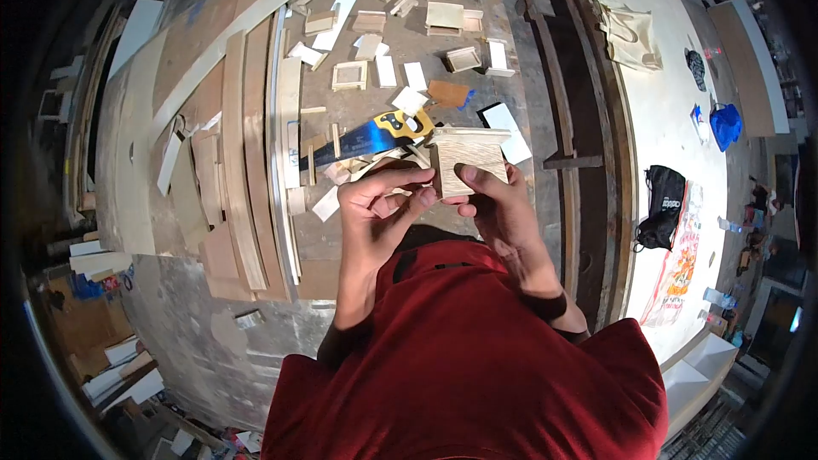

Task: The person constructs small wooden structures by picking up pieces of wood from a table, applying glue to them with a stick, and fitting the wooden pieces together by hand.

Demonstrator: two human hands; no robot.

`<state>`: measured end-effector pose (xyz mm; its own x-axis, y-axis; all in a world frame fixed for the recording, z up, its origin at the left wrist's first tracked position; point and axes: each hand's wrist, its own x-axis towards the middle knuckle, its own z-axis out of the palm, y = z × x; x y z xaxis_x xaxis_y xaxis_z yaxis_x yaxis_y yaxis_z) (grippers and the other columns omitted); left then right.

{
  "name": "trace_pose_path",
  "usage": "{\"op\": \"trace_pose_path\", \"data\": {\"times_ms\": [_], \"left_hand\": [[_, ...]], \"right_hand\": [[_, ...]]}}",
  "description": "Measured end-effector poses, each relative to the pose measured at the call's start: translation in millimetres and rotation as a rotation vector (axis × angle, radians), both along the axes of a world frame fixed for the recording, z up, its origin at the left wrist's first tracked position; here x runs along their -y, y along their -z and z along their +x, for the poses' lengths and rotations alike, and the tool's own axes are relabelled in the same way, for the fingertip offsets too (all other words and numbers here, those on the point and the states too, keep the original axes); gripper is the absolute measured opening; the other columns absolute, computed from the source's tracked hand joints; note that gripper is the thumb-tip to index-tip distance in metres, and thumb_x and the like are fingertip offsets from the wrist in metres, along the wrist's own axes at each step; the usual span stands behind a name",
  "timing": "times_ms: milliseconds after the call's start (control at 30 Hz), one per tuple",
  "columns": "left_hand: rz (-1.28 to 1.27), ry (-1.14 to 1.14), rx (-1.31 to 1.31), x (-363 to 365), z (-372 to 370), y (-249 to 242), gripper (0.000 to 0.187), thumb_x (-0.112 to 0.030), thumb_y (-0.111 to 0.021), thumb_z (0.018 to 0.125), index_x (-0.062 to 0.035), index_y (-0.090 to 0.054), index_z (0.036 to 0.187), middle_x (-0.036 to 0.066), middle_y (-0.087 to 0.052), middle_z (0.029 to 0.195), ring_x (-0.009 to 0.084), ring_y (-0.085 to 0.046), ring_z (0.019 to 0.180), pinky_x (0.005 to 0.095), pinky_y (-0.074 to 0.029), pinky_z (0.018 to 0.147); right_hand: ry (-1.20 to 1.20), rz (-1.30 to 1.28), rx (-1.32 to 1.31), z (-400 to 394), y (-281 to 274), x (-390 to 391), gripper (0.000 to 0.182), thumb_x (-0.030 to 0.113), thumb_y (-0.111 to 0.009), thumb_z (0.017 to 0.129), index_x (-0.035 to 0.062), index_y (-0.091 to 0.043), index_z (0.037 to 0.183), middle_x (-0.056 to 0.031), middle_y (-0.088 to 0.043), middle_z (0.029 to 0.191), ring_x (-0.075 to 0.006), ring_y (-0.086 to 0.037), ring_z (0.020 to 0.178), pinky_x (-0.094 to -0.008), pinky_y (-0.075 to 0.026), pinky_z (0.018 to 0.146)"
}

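Observation:
A small wooden piece (473, 163) with visible grain and a raised strip along its far edge is held up in front of the red shirt. My right hand (501, 209) grips its right and near side, the thumb lying on its face. At its left edge is my left hand (388, 209), thumb and fingertips drawn together close to the corner; whatever may be between them is too small to make out. Just beyond, a handsaw (366, 138) with a yellow and black handle and a blue blade lies on the worktable (341, 106) among wood scraps.
Several small wooden frames (349, 76) and white pieces (386, 71) are scattered beyond the hands. Long boards (234, 153) lie at left. Across a dark gap at right, a pale board (635, 111) bears a cloth bag (632, 34) and a black pouch (663, 196).

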<state>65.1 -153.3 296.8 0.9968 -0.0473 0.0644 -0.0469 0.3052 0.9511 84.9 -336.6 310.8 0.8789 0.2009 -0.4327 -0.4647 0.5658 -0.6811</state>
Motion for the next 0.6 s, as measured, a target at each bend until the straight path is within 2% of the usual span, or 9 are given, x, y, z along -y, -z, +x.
{"op": "trace_pose_path", "data": {"times_ms": [267,367,433,533,600], "left_hand": [[-0.040,-0.046,0.182,5.8,-7.7,0.1,0.026,0.011,-0.071,0.087,0.0076,-0.069,0.112,0.013,-0.067,0.109,0.0189,-0.068,0.092,0.0303,-0.060,0.081],[-0.176,-0.080,0.060,8.0,-10.6,-7.1,0.033,0.010,-0.072,0.085,0.0088,-0.064,0.117,0.012,-0.067,0.107,0.0187,-0.069,0.090,0.0309,-0.060,0.078],[-0.311,-0.052,-0.046,9.3,-8.7,-13.8,0.038,0.005,-0.073,0.086,0.0072,-0.060,0.122,0.011,-0.068,0.105,0.0171,-0.069,0.089,0.0306,-0.060,0.075],[-0.333,0.030,-0.136,8.3,-7.7,-9.5,0.040,-0.001,-0.075,0.087,0.0039,-0.059,0.123,0.010,-0.069,0.100,0.0149,-0.069,0.086,0.0303,-0.060,0.074],[-0.354,0.006,-0.155,8.8,-11.4,1.0,0.037,-0.005,-0.074,0.088,0.0020,-0.061,0.122,0.009,-0.070,0.098,0.0146,-0.069,0.082,0.0306,-0.061,0.071]], "right_hand": [[-0.044,0.272,-0.047,-5.4,2.9,3.0,0.040,0.013,-0.070,0.092,-0.0018,-0.056,0.127,-0.0121,-0.070,0.107,-0.0179,-0.073,0.082,-0.0210,-0.061,0.059],[-0.083,0.298,-0.086,-6.6,2.0,5.1,0.040,0.012,-0.070,0.092,-0.0019,-0.056,0.127,-0.0122,-0.070,0.106,-0.0184,-0.073,0.082,-0.0221,-0.062,0.059],[-0.105,0.297,-0.094,-7.7,3.5,5.4,0.041,0.012,-0.071,0.091,-0.0019,-0.056,0.127,-0.0124,-0.070,0.106,-0.0185,-0.073,0.081,-0.0224,-0.062,0.059],[-0.128,0.288,-0.097,-10.3,4.7,2.5,0.041,0.011,-0.072,0.090,-0.0019,-0.057,0.125,-0.0127,-0.071,0.105,-0.0186,-0.074,0.081,-0.0229,-0.063,0.058],[-0.131,0.277,-0.090,-11.5,3.0,0.3,0.041,0.011,-0.073,0.089,-0.0020,-0.058,0.125,-0.0129,-0.071,0.105,-0.0187,-0.074,0.081,-0.0232,-0.063,0.058]]}}
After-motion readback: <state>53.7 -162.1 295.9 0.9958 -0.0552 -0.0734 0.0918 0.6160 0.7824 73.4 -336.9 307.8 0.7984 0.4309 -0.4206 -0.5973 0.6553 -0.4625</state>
